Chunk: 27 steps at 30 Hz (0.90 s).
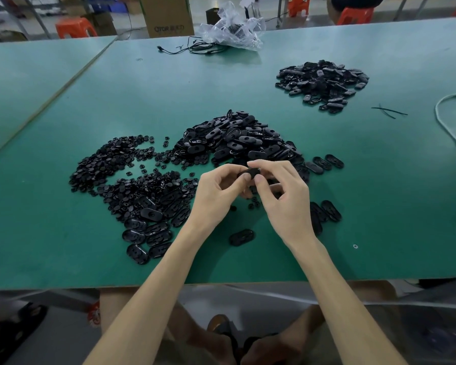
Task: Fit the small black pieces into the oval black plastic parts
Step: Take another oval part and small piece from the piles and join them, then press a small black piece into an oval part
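Observation:
Both hands meet above the green table [379, 206], holding one oval black plastic part [252, 172] between them. My left hand [216, 196] pinches its left end, and my right hand [282, 196] pinches its right end with thumb and forefinger. A heap of small black pieces [121, 167] lies to the left. A big pile of oval parts [237, 139] sits just behind the hands. More oval parts [148, 233] lie at the front left, and one lies alone [241, 237] between my forearms. Whether a small piece sits in the held part is hidden by the fingers.
A second pile of oval parts [321, 83] lies at the far right. A crumpled clear plastic bag [232, 27] and black cables [192, 48] sit at the far edge. A white cord [445, 122] runs along the right side. Black ties [387, 110] lie near it.

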Available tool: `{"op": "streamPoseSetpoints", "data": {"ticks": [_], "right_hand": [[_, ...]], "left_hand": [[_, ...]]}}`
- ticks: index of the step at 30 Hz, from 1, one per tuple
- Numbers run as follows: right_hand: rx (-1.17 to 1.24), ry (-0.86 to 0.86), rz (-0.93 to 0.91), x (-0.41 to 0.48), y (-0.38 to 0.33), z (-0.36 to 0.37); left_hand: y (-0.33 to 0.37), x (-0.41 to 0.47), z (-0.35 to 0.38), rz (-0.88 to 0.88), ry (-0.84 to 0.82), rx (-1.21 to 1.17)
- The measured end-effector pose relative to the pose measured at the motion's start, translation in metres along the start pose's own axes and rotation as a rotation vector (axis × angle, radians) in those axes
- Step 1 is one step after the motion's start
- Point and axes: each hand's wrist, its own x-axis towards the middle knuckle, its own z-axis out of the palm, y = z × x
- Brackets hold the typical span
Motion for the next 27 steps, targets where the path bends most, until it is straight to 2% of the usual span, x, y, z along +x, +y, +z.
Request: {"op": "streamPoseSetpoints", "data": {"ticks": [4, 10, 15, 17, 21, 27], "right_hand": [[0.001, 0.007, 0.016, -0.001, 0.000, 0.000], [0.073, 0.107, 0.089, 0.000, -0.004, -0.003], [0.103, 0.387, 0.337, 0.005, 0.002, -0.007], [0.088, 0.389, 0.438, 0.006, 0.004, -0.008], [0.059, 0.352, 0.499, 0.008, 0.006, -0.006], [0.038, 0.343, 0.519, 0.007, 0.004, -0.006]], "left_hand": [[-0.001, 0.000, 0.000, -0.003, 0.005, -0.059], [-0.003, 0.002, 0.002, 0.003, 0.028, -0.035], [-0.007, 0.000, 0.003, 0.087, 0.062, 0.302], [-0.008, 0.000, 0.005, 0.085, -0.001, 0.438], [-0.010, -0.001, 0.010, 0.080, -0.095, 0.753], [-0.012, -0.001, 0.009, 0.100, -0.030, 0.779]]}}
